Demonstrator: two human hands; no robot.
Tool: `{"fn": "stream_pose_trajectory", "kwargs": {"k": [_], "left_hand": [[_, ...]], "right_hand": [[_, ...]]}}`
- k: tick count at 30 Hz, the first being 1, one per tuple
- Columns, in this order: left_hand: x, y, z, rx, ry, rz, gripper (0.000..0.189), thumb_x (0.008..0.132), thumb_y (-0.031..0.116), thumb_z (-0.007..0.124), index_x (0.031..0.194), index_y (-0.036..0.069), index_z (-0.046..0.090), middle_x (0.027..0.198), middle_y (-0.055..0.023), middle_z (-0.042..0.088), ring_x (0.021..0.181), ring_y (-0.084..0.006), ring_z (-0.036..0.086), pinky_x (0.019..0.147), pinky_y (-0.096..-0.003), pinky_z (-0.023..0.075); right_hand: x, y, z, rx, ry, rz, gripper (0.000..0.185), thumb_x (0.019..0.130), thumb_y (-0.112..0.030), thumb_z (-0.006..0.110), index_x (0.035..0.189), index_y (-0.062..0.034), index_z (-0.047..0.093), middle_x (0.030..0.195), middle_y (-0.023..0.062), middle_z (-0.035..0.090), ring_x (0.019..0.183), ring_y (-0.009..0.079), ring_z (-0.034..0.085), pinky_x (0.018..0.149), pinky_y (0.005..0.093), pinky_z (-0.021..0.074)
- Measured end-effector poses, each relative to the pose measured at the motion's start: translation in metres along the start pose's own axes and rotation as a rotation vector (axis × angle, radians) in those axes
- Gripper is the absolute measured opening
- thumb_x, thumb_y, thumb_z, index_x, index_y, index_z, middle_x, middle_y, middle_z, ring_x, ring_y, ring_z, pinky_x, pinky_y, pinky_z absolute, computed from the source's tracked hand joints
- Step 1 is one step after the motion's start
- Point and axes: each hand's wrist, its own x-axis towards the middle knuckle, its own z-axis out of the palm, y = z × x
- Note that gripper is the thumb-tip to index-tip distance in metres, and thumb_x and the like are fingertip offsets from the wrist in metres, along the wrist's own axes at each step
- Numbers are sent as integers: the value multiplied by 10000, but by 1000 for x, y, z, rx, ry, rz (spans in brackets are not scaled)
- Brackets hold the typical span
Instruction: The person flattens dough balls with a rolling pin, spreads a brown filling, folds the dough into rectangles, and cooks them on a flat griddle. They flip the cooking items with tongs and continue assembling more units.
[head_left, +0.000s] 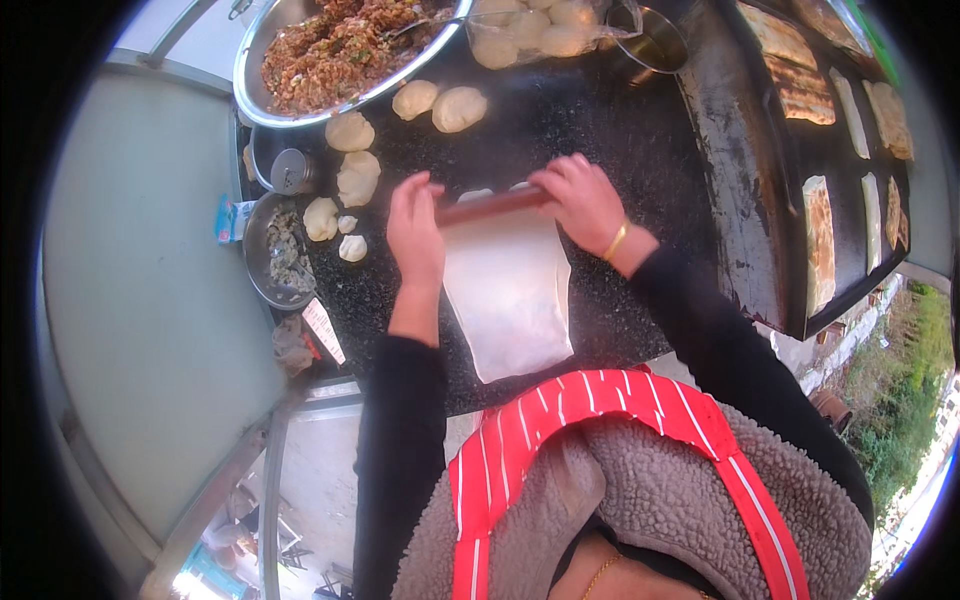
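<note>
A flat, roughly rectangular sheet of dough lies on the dark speckled countertop in front of me. Across its far end runs a brown wooden rolling pin. My left hand is at the pin's left end, and my right hand grips its right end. Slight blur covers the pin and fingers. Small pale edges of dough show just beyond the pin. Left of my left hand sit rounds of dough and two small white lumps.
A large metal bowl of minced filling stands at the far left. Below it are a shaker and a bowl of chopped filling. Bagged dough balls and a metal cup sit at the back. Flatbreads lie on a griddle at right.
</note>
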Motion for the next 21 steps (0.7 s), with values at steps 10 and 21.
{"fn": "stream_pose_trajectory", "kwargs": {"k": [10,21], "left_hand": [[-83,49,4,1367,-88,436,614,944,251,533,1468,-45,414,1556,-254,368,1479,-405,287,1206,-563,194],[-68,33,4,1334,-125,429,622,961,268,510,1503,-12,391,1589,-205,346,1502,-404,246,1203,-604,132]], "right_hand": [[-47,-78,-3,-345,-71,348,551,960,-202,477,1464,14,423,1559,224,375,1459,383,323,1184,529,273],[-22,-63,1,-420,-82,328,693,834,-119,502,1511,-33,379,1579,195,360,1492,378,275,1200,567,211]]}}
